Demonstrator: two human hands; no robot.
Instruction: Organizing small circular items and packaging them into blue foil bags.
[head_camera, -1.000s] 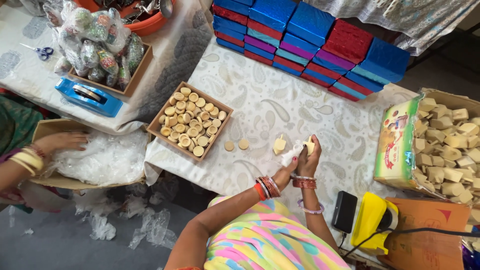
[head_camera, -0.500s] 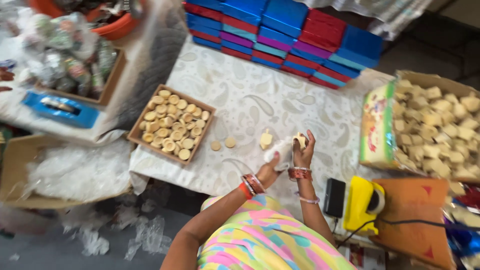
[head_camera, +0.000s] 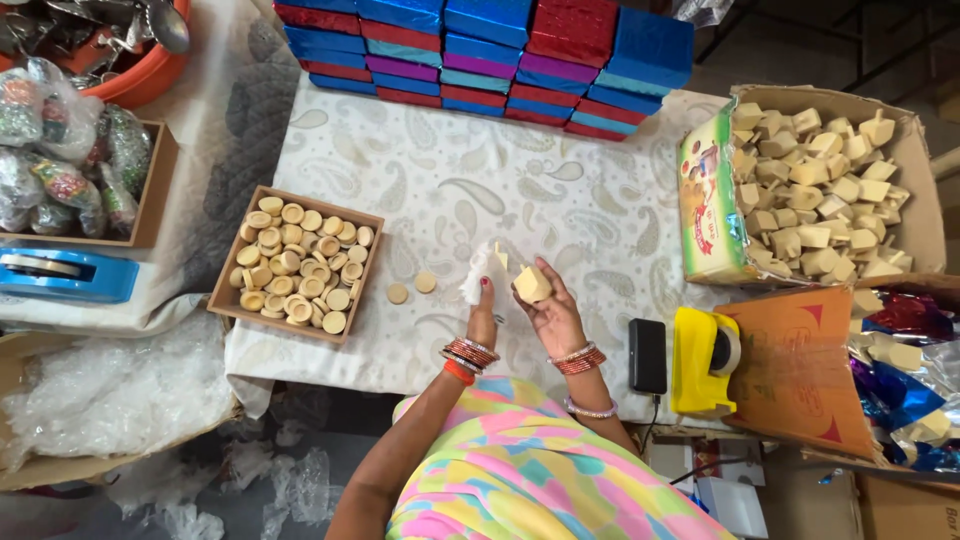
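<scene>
On the paisley tablecloth (head_camera: 560, 200), just in front of the person's body, both hands work close together. The right hand (head_camera: 553, 318) is turned palm up with its fingers curled around a pale beige block (head_camera: 531, 284), which rests on the fingertips and thumb. The left hand (head_camera: 483, 315) is raised beside it, fingers closed in a pinch on a bit of white wrapping (head_camera: 475, 278) that stands up from the fingertips; a smaller beige piece (head_camera: 501, 259) shows just behind that wrapping, though whether the hand holds it or it lies on the cloth cannot be told. Both wrists carry red and orange bangles.

To the left of the hands, two round beige discs (head_camera: 411, 288) lie loose on the cloth, near a shallow wooden tray (head_camera: 225, 297) filled with many more of the same discs. At the far edge of the table stands a stack of flat boxes (head_camera: 480, 50) wrapped in shiny blue, red and purple paper. To the right, an open cardboard carton (head_camera: 925, 190) is heaped with beige blocks like the one held. Near the table's front edge sit a black rectangular device (head_camera: 647, 356) and a yellow tape dispenser (head_camera: 700, 362). A blue tape dispenser (head_camera: 62, 275) lies on the neighbouring table at the left.
</scene>
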